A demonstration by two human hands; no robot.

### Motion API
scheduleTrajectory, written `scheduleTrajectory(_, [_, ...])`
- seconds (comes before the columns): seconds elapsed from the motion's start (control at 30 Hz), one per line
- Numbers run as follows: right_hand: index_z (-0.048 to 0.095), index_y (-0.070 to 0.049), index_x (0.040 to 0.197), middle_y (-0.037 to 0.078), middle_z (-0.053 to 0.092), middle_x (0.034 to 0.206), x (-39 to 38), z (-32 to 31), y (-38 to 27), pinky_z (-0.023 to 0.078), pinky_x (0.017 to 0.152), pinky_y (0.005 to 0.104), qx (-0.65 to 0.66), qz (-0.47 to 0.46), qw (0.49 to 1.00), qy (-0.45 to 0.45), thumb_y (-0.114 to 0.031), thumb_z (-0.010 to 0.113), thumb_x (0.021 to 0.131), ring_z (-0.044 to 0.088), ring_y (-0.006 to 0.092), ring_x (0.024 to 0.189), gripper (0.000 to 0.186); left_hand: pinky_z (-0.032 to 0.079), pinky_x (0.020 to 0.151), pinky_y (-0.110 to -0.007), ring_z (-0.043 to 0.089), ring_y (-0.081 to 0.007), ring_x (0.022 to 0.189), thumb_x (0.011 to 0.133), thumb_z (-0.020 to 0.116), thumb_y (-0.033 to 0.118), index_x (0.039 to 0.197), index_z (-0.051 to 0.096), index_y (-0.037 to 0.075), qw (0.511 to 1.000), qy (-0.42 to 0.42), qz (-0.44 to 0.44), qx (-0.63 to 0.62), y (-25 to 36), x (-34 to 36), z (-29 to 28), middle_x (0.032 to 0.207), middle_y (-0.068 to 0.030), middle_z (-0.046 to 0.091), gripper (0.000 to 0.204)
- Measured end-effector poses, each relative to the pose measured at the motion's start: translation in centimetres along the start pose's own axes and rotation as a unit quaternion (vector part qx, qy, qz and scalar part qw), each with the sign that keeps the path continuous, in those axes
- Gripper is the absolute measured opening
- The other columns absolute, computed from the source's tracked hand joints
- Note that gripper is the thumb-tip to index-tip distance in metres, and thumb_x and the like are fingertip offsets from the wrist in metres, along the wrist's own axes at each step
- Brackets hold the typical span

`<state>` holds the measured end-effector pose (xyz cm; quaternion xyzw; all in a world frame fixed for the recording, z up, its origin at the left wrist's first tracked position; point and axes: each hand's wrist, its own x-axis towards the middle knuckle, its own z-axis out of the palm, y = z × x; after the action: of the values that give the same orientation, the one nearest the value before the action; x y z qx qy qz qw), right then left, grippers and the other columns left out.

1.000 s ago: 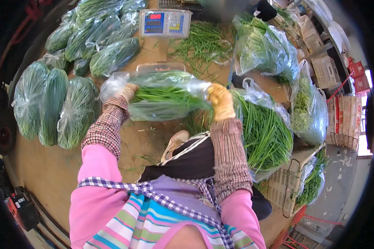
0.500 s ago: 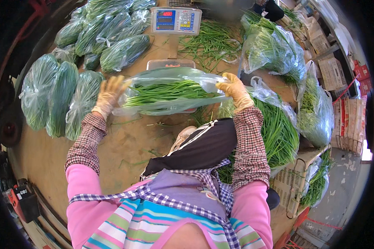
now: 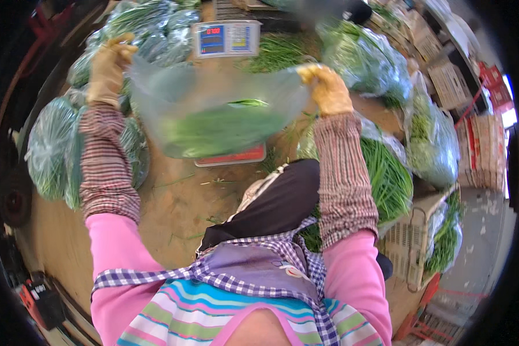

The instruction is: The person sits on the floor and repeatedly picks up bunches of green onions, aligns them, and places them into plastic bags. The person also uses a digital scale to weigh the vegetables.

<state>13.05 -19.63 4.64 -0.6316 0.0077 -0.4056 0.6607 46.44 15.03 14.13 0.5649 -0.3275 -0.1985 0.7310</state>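
Clear plastic bag with a bundle of long green stalks inside hangs between the person's two gloved hands, in front of the body and over the near part of a scale. Its mouth edge sags between two raised corners, the greens lie along the bottom, and motion blurs much of it. Below it shows a red scale platform; whether the bag touches it I cannot tell.

The left hand, in a yellowish glove, is raised at the bag's upper left corner with its fingers curled; blur hides exactly how they grip the film. The right hand, gloved alike, pinches the upper right corner between its fingers. Checked sleeve covers run down both forearms to pink sleeves.

Just beyond the bag stands the scale's display, lit with red digits. Loose green stalks lie to its right. At left, filled bags of greens stand close together near the left forearm, with a pile of more bags beyond them.

Beside the right forearm is an open bag of long greens; farther out are a bag of leafy greens and a cream crate with greens in it. Dark trousers show between the arms, above the brown floor, where a few scraps lie.
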Motion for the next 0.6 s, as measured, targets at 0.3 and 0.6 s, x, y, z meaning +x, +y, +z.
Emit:
scheduleTrajectory(0.3, [0.055, -0.002, 0.098, 0.017, 0.058, 0.094, -11.6, 3.6, -3.8, 0.045, 0.079, 0.0412, -0.476, 0.227, 0.83, 0.18, -0.025, 0.063, 0.076, 0.056, 0.0313, 0.088, 0.032, 0.045, 0.074, -0.022, 0.055, -0.014, 0.09, 0.088, 0.054, 0.029, 0.113, 0.057, 0.003, 0.896, -0.047, 0.074, 0.436, -6.0, -2.7, -5.0, 0.111, -0.0082, 0.057, 0.036])
scheduleTrajectory(0.6, [0.025, 0.005, 0.136, 0.023, 0.03, 0.139, -38.5, -15.1, -10.5, 0.022, 0.109, 0.0331, -0.451, 0.485, 0.549, 0.51, -0.056, 0.062, 0.074, 0.029, 0.0315, 0.131, 0.094, 0.041, 0.091, -0.031, 0.054, -0.0186, 0.105, 0.089, 0.051, 0.028, 0.119, 0.053, 0.006, 0.943, -0.022, 0.089, 0.319, -3.3, -8.0, 19.0, 0.112, -0.0085, 0.058, 0.037])
